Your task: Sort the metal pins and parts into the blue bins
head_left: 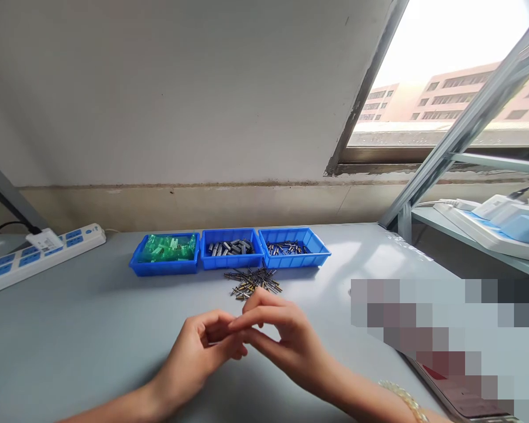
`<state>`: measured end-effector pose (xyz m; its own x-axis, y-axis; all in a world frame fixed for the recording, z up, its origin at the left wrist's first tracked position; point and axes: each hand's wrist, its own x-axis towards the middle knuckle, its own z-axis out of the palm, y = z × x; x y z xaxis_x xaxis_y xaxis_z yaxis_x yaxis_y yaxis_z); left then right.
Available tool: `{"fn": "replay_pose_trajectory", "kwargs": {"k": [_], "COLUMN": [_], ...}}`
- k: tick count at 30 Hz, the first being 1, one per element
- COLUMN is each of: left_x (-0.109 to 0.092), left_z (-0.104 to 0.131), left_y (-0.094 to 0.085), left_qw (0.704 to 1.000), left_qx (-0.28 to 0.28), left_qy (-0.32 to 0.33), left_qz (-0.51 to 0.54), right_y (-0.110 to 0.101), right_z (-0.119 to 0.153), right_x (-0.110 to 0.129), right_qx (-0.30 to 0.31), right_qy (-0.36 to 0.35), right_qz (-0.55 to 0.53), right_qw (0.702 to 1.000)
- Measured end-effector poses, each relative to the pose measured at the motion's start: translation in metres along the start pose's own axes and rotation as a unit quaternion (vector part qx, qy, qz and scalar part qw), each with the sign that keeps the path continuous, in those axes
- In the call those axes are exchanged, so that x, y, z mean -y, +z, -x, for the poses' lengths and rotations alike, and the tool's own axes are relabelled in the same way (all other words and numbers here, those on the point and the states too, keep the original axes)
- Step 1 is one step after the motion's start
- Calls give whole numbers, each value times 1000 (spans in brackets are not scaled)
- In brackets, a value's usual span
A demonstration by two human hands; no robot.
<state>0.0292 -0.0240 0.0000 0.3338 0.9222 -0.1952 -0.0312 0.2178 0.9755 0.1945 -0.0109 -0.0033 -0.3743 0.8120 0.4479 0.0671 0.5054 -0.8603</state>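
My left hand (pixel 194 349) and my right hand (pixel 291 338) meet above the front of the grey table, fingertips touching. On both, thumb and fingers are pinched together. Whatever lies between the fingertips is hidden or too small to make out. Just beyond them is a loose pile of thin, dark metal pins (pixel 252 283), some with brassy parts. Behind it, a blue bin (pixel 295 263) at the right holds similar pins. The middle blue bin (pixel 233 264) contains short grey metal pieces. In the left blue bin (pixel 165 269) is a green plastic bag (pixel 163 248) with small pale parts.
A white power strip (pixel 81 235) lies at the table's left, with an adapter plugged in. On the right, a slanted metal frame (pixel 449 129) and a shelf with another power strip (pixel 502 235) stand by the window. A blurred patch covers the lower right.
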Motion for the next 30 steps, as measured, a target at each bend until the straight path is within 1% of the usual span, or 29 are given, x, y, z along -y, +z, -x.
{"fn": "replay_pose_trajectory", "kwargs": {"k": [2, 4, 6, 7, 9, 11, 13, 15, 16, 18, 21, 23, 24, 25, 27, 29, 30], "left_x": [-1, -2, -2, -1, -1, -2, -5, -7, -7, -6, 0, 3, 3, 3, 2, 0, 0], "left_z": [1, 1, 0, 0, -1, 0, 2, 4, 5, 5, 5, 4, 3, 2, -1, -5, -8], "left_y": [2, 4, 4, 3, 1, -1, -3, -5, -5, -6, -8, -9, -10, -11, -15, -19, -21], "left_qw": [999, 998, 998, 998, 1000, 999, 995, 991, 990, 991, 991, 990, 989, 986, 975, 950, 931], "left_qx": [35, 61, 66, 58, 21, -38, -96, -128, -128, -96, -24, -4, -4, -9, -24, -35, -35], "left_qy": [1, 0, -4, -5, -3, 6, 25, 47, 58, 83, 110, 117, 123, 132, 157, 187, 203], "left_qz": [-3, -10, -12, -10, -4, 1, -3, -13, -20, -40, -67, -78, -86, -100, -156, -248, -302], "right_y": [3, 4, 3, 2, -2, -7, -11, -13, -12, -10, -4, -3, -4, -6, -15, -31, -40], "right_z": [2, 3, 3, 2, -1, -3, -5, -6, -6, -5, -4, -5, -6, -8, -12, -18, -21], "right_x": [1, 2, 2, 2, 1, -1, -3, -7, -8, -12, -17, -18, -19, -19, -18, -19, -21], "right_qx": [37, 63, 62, 54, 25, -10, -45, -60, -59, -39, 13, 37, 37, 30, -4, -70, -110], "right_qy": [-33, -48, -53, -53, -47, -34, -4, 44, 71, 124, 186, 215, 224, 230, 222, 179, 145], "right_qz": [33, 55, 64, 63, 60, 65, 80, 89, 87, 55, -70, -141, -153, -148, -101, -20, 27], "right_qw": [998, 995, 995, 995, 997, 997, 996, 993, 992, 990, 980, 966, 962, 961, 970, 981, 983]}}
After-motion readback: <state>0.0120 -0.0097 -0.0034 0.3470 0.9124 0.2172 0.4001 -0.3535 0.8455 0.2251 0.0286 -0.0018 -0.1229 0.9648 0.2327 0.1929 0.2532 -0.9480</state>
